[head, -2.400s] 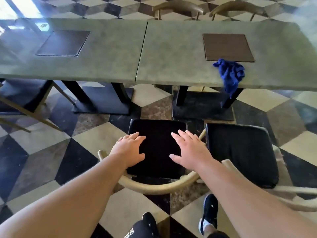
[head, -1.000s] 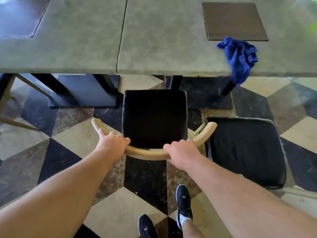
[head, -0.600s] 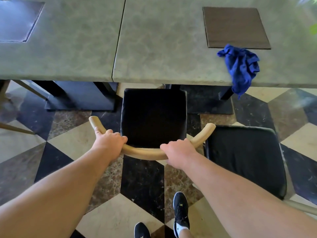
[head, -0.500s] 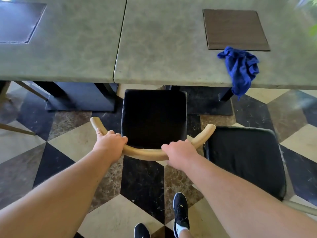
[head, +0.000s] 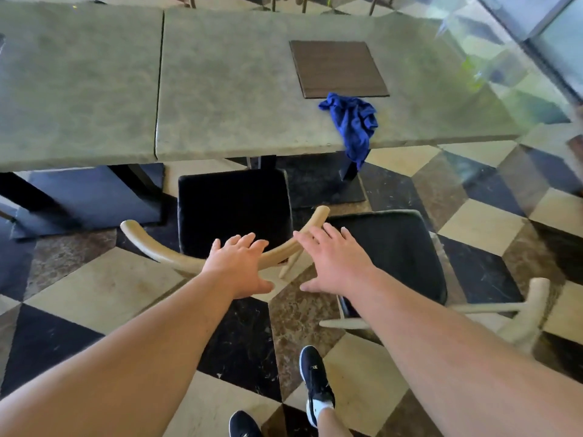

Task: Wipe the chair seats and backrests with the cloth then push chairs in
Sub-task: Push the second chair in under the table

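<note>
A chair with a black seat cushion (head: 233, 209) and a curved pale wooden backrest (head: 151, 244) stands with its front edge just under the green table (head: 220, 99). My left hand (head: 236, 266) hovers open over the backrest's middle. My right hand (head: 334, 260) is open too, above the gap between this chair and a second black-cushioned chair (head: 394, 247) on the right, which stands away from the table. The crumpled blue cloth (head: 353, 124) lies on the table's near edge, one corner hanging over.
A brown square mat (head: 337, 69) lies on the table behind the cloth. Black table bases (head: 94, 200) stand on the checkered tile floor. The second chair's wooden backrest (head: 523, 310) juts out at right. My feet (head: 315, 383) are below. More chairs stand beyond the table.
Both hands have let go of the backrest and opened. The view has swung right, toward the second chair. The first chair sits a little closer to the table than before.
</note>
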{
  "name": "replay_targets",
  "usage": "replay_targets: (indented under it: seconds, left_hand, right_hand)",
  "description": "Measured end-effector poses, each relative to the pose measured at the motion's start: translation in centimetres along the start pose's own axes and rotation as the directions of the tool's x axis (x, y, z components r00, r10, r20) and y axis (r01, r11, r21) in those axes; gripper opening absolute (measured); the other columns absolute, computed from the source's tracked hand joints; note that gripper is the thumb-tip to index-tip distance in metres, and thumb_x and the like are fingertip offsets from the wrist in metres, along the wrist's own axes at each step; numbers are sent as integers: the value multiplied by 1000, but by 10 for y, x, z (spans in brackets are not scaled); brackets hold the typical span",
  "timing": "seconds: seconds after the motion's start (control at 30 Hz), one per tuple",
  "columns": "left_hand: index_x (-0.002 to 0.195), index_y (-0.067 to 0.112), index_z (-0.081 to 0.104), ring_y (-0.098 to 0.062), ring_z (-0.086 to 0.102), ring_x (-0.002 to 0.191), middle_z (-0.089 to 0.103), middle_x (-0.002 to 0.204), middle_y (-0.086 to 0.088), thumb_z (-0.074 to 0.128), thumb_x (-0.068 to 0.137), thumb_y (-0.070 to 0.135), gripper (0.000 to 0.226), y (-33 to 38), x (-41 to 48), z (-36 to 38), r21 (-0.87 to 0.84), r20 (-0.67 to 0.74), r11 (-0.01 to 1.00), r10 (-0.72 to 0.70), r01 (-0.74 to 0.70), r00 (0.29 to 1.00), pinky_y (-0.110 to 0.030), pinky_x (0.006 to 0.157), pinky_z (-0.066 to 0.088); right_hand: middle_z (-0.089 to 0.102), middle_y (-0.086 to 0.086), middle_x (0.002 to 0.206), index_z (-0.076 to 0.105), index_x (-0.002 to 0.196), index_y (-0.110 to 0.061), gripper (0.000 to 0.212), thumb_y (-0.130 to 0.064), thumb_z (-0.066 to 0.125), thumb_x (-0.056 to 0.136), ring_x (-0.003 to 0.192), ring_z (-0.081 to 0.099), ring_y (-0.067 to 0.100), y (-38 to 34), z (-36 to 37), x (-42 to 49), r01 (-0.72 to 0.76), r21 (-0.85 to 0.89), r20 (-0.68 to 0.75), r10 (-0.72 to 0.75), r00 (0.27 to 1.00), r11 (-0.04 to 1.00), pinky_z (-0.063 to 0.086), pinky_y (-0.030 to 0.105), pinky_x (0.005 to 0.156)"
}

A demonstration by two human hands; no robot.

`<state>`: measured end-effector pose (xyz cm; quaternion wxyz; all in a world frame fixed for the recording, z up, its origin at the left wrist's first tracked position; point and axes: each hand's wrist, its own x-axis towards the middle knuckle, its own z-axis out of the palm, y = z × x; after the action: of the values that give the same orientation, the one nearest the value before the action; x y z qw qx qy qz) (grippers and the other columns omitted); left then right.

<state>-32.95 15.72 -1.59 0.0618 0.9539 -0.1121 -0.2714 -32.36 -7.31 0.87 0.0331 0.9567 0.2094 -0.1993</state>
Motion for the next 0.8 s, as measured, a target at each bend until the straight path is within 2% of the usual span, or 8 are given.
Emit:
replay_targets:
  seconds: [0.2, 0.43, 0.8]
  left_hand:
    - [166, 32, 17, -28, 18, 159, 19, 174, 2, 64, 79, 81, 110, 94, 0, 6, 46, -15, 993, 109, -109, 994, -60, 127, 15]
    - [166, 35, 11, -28, 12, 161, 10, 176, 1, 63, 83, 80, 108, 214, 10, 25, 57, 21, 980, 189, -190, 982, -60, 127, 15]
    - [165, 39, 13, -27, 12, 160, 9, 176, 3, 61, 81, 81, 106, 382, 45, 68, 36, 72, 977, 205, -208, 976, -58, 127, 13]
  right_hand:
    - [17, 6, 171, 3, 162, -35, 115, -79, 66, 77, 157, 14, 37, 63, 16, -79, -113, -11, 11, 113, 994, 994, 17, 60, 124]
    - [19, 5, 171, 4, 161, -37, 119, -82, 67, 71, 157, 14, 36, 150, 52, -154, -180, 5, 1, 180, 984, 984, 16, 59, 124]
    - [16, 2, 172, 4, 160, -41, 120, -84, 69, 69, 158, 12, 34, 304, 107, -241, -221, 43, 45, 219, 975, 974, 16, 58, 125]
